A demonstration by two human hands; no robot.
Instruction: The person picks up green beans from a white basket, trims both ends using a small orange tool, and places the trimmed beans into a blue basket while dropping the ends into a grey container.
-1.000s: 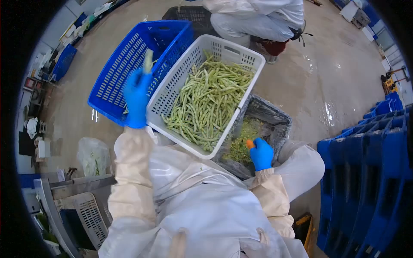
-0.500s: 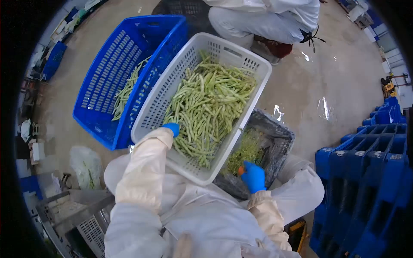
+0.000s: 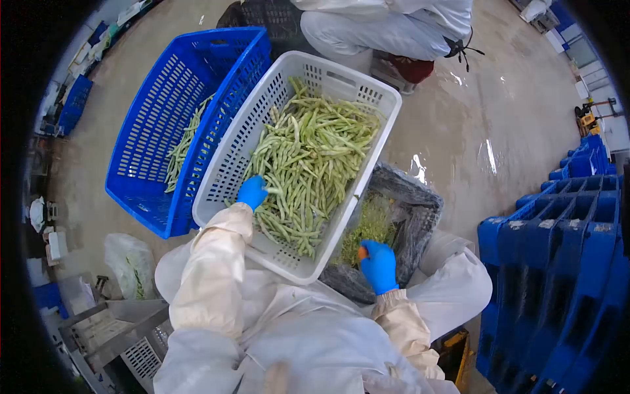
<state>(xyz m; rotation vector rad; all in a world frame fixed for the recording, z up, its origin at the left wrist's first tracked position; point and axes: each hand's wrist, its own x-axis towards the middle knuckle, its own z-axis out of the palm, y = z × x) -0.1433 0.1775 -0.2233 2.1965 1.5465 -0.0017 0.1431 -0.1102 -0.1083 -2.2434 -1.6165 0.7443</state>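
My left hand, in a blue glove, is at the near left side of a white plastic basket. Its fingers are closed at the edge of a heap of green beans, with a pale bean end showing at the fingertips. My right hand, also blue-gloved, is over a bin lined with black plastic. Its fingers are curled in, and a small orange thing shows at the thumb side; what it is I cannot make out. Green trimmings lie in the bin below this hand.
A blue basket with some beans stands left of the white one. Beyond sits a person in white, near a dark crate. Blue pallets stand at right. A clear plastic bag lies at left.
My left hand has moved from the basket's near left edge up onto the beans. My right hand has shifted slightly left over the bin. The whole view has shifted a little.
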